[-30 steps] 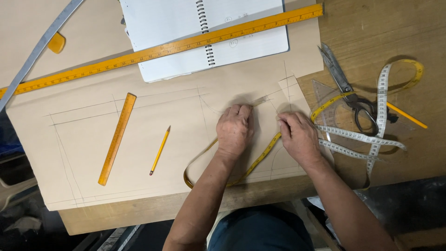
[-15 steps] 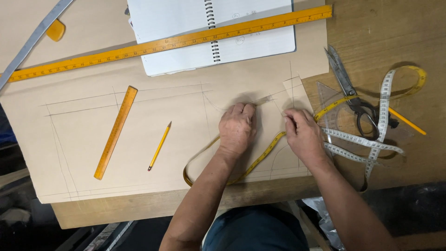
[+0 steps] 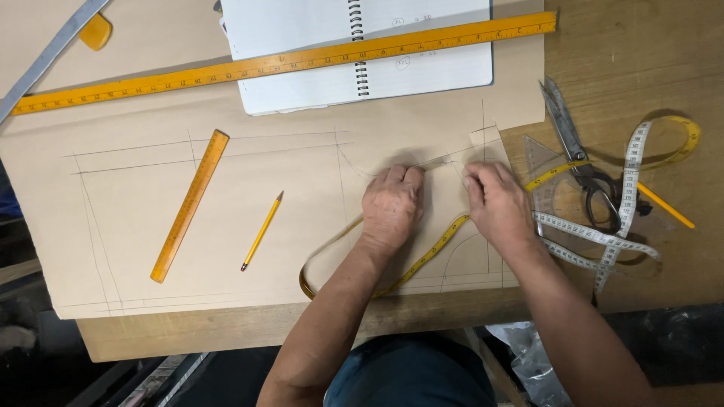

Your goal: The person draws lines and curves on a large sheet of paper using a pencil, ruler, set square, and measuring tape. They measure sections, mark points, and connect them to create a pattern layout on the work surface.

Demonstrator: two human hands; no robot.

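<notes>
We log: left hand and right hand, fingers flat, gripping nothing, pressing a yellow tape measure onto brown pattern paper on the bench; pencil and short ruler lie left.

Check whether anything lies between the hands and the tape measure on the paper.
Nothing visible does. The left hand and right hand press flat on the brown paper, and the yellow tape measure runs under them. The pencil lies apart, to the left.
</notes>
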